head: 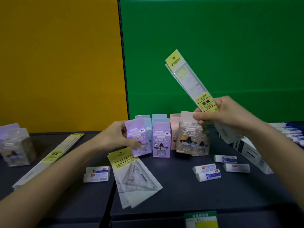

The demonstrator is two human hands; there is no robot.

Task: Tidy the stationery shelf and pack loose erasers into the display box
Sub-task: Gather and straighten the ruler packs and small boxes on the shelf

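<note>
**Item 1.** Left hand [117,137]: we record it grasping a purple sharpener box [139,139], thumb across the front. The box leans, its foot just over the header of a set-square pack [134,175].

**Item 2.** Right hand [227,112]: clasped round the lower end of a packaged ruler [189,79], which is raised and slants up to the left. The thumb lies at the top tab of a taupe box [189,137]; we cannot tell whether it touches.

**Item 3.** Between the hands: a standing group of boxes in blue, purple and pink, among them a second purple box [161,140].

**Item 4.** Loose erasers, all lying on the dark shelf [181,198], none packed:
- a left pair [97,174] beside the set-square pack
- a right pair [206,172]
- two singles behind the right pair, the rear eraser [225,158] and the outer eraser [236,167]

**Item 5.** White carton [250,150], at right, tilted and largely behind the right forearm. We take it for the display box but cannot confirm it.

**Step in hand.** We judge this to be the shelf tidying, with the eraser packing not yet begun. The next move calls for laying the ruler with the ruler stack [49,158] at far left and standing the purple sharpener box in its row. That frees both hands for the erasers.

**Obscured.**
- The clear boxes [16,145] at the left edge are blurred.
- The white-and-blue packets [292,132] at far right are too small to identify.
- A green card [201,219] is cut by the bottom edge.
</note>
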